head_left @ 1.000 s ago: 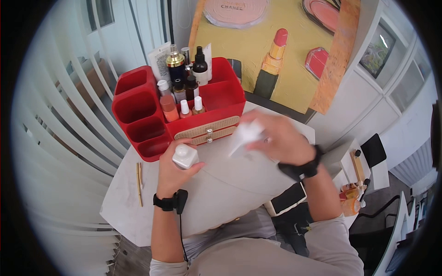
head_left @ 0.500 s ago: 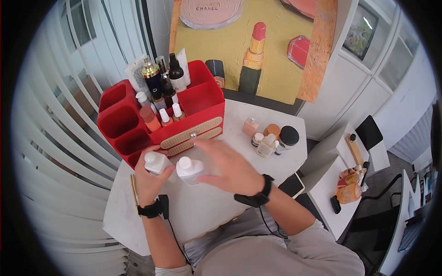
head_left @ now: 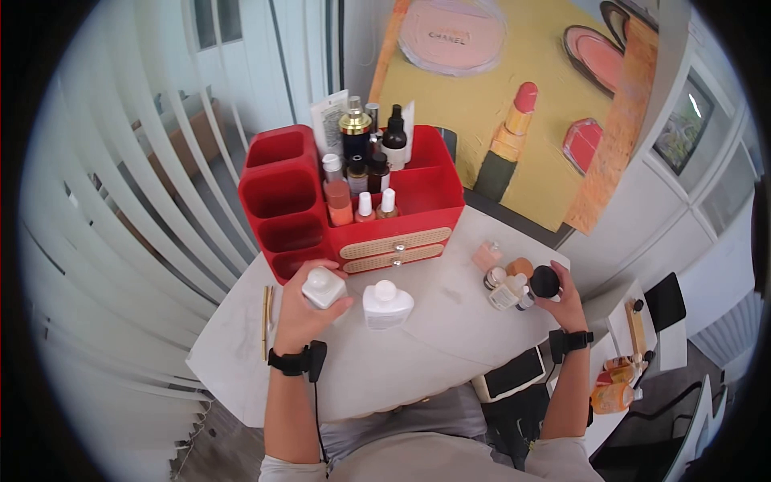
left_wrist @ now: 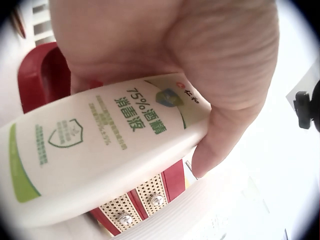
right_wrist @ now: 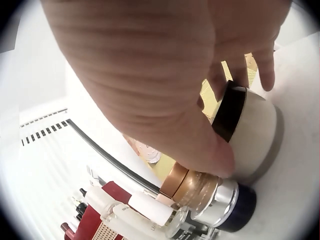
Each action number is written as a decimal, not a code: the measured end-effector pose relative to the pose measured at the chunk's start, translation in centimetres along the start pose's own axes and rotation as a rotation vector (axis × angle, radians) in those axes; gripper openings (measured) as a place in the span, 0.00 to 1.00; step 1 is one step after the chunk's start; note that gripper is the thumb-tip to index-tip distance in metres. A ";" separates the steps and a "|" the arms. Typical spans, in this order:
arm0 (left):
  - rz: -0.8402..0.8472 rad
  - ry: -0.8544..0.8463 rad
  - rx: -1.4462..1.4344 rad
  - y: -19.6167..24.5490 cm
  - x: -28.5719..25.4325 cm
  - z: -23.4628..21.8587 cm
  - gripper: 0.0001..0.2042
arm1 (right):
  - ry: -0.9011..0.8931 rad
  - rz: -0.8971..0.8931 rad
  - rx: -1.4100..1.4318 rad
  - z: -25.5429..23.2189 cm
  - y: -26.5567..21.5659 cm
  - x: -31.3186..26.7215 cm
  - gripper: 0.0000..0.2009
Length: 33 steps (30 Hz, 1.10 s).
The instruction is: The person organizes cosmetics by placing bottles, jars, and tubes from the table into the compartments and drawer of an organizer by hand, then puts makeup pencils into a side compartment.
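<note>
My left hand [head_left: 301,319] holds a white bottle with green print [left_wrist: 90,135]; its label reads 75% alcohol disinfectant in Chinese. The thumb lies along one side of it, beside the front of the red organizer [head_left: 361,238]. A second white bottle [head_left: 386,305] stands upright on the table just right of that hand. On the table's right side, my right hand [head_left: 569,307] grips a black-lidded cream jar [right_wrist: 257,130], thumb on one side and fingers on the other. Small cosmetics crowd against it: an amber jar [right_wrist: 197,190], a dark-blue-capped little jar [right_wrist: 240,207] and a clear bottle [head_left: 505,296].
Several bottles and tubes fill the organizer's rear and middle compartments, including a coral-coloured bottle [head_left: 339,205]. Gold sticks [head_left: 267,323] lie at the table's left. A makeup painting [head_left: 498,104] leans behind. To the right, a lower white surface bears an orange bottle [head_left: 613,397].
My right hand set its white bottle down on the table beside the left hand, then moved right to the black-lidded jar. My left hand keeps hold of its bottle.
</note>
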<state>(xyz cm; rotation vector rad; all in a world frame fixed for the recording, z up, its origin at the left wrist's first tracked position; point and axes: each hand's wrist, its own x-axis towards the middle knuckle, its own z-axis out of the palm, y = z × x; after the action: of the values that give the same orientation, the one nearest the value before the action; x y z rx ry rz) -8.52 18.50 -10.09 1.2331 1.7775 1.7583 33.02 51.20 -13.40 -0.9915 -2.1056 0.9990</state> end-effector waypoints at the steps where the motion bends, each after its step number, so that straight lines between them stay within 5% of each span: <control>1: -0.007 0.012 0.005 -0.1 0.0 0.0 0.28 | 0.042 0.052 0.031 0.1 -0.1 0.0 0.48; 7: 0.033 -0.035 0.009 -0.2 -0.1 0.0 0.29 | 0.213 0.086 0.008 0.5 2.3 -0.6 0.48; 10: 0.022 0.000 0.021 -0.1 -0.2 0.0 0.30 | 0.258 -0.126 -0.216 0.8 2.6 -1.3 0.46; 14: 0.023 -0.007 0.074 0.1 -0.1 0.0 0.32 | 0.447 -0.307 -0.473 1.4 -6.0 -2.0 0.35; 17: -0.002 -0.002 0.069 0.3 -0.1 0.1 0.32 | 0.285 -0.360 -0.318 2.9 -10.7 -2.4 0.26; 19: -0.011 0.001 0.044 0.3 -0.1 0.1 0.33 | 0.086 -0.435 -0.545 4.5 -12.8 -1.8 0.23; 25: -0.008 0.019 0.009 0.1 -0.2 0.0 0.35 | -0.117 -0.559 -0.400 7.5 -16.2 1.5 0.15; 27: -0.003 0.001 -0.029 -0.2 -0.1 0.0 0.34 | -0.209 -0.457 -0.067 7.1 -18.8 3.9 0.16; 30: 0.003 0.001 -0.020 -0.3 0.0 0.0 0.34 | 0.091 -0.675 0.057 7.1 -22.2 9.2 0.17; 33: 0.014 0.007 -0.021 -0.3 0.0 0.2 0.33 | 0.173 -0.726 0.012 7.8 -25.1 15.7 0.18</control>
<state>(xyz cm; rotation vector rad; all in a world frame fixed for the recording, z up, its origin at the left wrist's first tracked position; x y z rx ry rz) -8.48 18.68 -10.43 1.2352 1.7535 1.7866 9.39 50.19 6.02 -0.2359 -2.0563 0.5291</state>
